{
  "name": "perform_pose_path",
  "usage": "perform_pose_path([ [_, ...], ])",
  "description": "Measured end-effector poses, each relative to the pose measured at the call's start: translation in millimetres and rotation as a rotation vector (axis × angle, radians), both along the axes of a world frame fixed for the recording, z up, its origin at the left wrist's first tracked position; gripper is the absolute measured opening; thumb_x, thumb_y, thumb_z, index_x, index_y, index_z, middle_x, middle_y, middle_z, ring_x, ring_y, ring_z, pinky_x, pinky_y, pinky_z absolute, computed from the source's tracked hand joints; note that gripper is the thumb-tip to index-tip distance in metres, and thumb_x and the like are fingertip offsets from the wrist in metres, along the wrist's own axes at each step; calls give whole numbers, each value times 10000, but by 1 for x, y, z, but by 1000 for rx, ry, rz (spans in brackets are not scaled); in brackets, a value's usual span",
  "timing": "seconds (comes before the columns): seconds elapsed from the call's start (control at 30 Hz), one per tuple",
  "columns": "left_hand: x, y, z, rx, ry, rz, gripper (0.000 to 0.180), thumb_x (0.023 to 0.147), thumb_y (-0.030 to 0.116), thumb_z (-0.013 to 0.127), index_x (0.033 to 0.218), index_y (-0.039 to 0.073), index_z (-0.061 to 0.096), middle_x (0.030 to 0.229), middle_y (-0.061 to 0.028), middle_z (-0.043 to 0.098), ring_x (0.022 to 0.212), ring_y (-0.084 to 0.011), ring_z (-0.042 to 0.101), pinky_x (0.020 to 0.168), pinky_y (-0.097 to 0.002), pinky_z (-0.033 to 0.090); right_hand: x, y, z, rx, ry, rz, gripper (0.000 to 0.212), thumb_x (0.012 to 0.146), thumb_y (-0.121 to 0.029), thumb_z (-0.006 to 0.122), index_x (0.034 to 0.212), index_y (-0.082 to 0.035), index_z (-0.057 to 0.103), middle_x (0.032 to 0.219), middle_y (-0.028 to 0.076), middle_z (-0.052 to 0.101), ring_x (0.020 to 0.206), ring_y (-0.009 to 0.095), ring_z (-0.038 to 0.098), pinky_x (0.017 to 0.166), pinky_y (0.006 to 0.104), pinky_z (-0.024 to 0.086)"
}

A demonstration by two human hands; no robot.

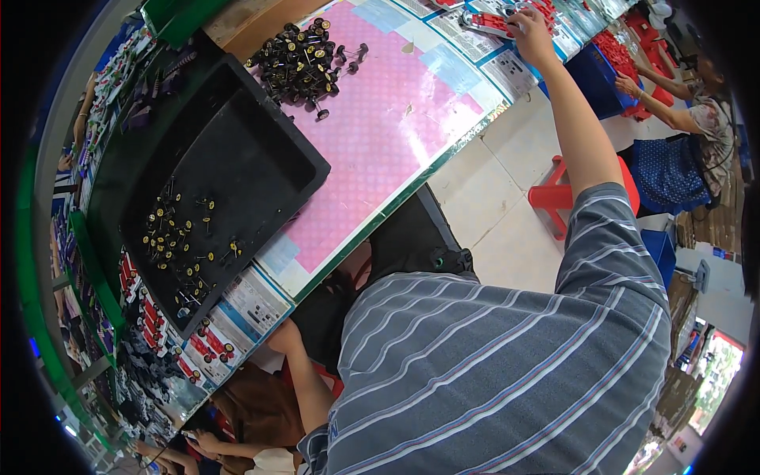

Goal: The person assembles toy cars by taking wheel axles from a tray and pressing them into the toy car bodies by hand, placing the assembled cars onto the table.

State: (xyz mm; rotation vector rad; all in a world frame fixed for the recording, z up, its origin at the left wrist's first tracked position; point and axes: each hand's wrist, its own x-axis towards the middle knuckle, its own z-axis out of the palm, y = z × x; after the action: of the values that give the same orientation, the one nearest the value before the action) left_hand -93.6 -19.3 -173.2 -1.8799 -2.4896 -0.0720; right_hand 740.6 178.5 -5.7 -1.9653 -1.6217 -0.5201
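My right arm stretches to the far right of the table, where my right hand (529, 33) has its fingers bent down on a red and silver toy car part (489, 22). The fingertips look pinched at its end, beside a heap of red parts (543, 9). My left hand (285, 337) is low at the near table edge by the printed sheets, its fingers mostly hidden. Between the hands, a pile of black toy wheels on axles (297, 63) lies on the pink patterned sheet (364, 150).
A large black tray (237, 150) with several yellow-centred wheel sets stands at the left. Red toy cars (210, 342) line up beyond its near corner. A red stool (550, 196) and a blue bin (582, 83) stand right. Other people sit at both ends.
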Motion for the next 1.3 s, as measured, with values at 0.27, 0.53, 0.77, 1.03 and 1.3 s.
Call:
perform_pose_path([
  [0.27, 14, -2, 17, -74, -79, 147, 472, 892, 422, 633, 1186, 55, 678, 1205, -170, 678, 1040, -394, 653, 868, -474, 526, 5, -8, -6, -179, 85, 37, 233, 921, -216, 691, 1089, -55, 676, 1172, 118, 603, 949, 284, 625, 842, 366, 506],
  [0.53, 3, -4, 1, 82, -173, 62, 475, 879, 401, 651, 1172, 29, 677, 1187, -182, 682, 1025, -397, 655, 845, -470, 529, -28, -23, -2, -42, 241, -76, 501, 836, -391, 788, 1119, 2, 661, 1123, 166, 621, 1004, 267, 647, 879, 368, 521],
  [0.77, 19, 5, 19, 28, -19, -16, 449, 904, 396, 623, 1166, 37, 684, 1177, -176, 687, 1036, -380, 654, 852, -450, 523, -62, -30, -18, 99, 213, -239, 565, 806, -433, 797, 1107, 26, 662, 1038, 170, 650, 986, 288, 638, 876, 381, 516],
  [1.03, 9, -5, 11, -5, -95, 86, 405, 919, 396, 595, 1104, 55, 713, 1106, -196, 697, 967, -397, 656, 814, -459, 516, -59, -42, -2, 19, 273, -299, 537, 777, -386, 795, 1125, 0, 662, 1170, 238, 587, 1120, 362, 578, 946, 399, 486],
  [1.3, -17, -6, -18, 77, -52, 12, 421, 903, 377, 622, 1113, 20, 699, 1124, -193, 699, 973, -399, 664, 808, -451, 528, -63, -6, -9, -8, 86, -313, 572, 778, -389, 805, 1150, 20, 658, 1102, 220, 648, 1000, 337, 634, 896, 401, 509],
])
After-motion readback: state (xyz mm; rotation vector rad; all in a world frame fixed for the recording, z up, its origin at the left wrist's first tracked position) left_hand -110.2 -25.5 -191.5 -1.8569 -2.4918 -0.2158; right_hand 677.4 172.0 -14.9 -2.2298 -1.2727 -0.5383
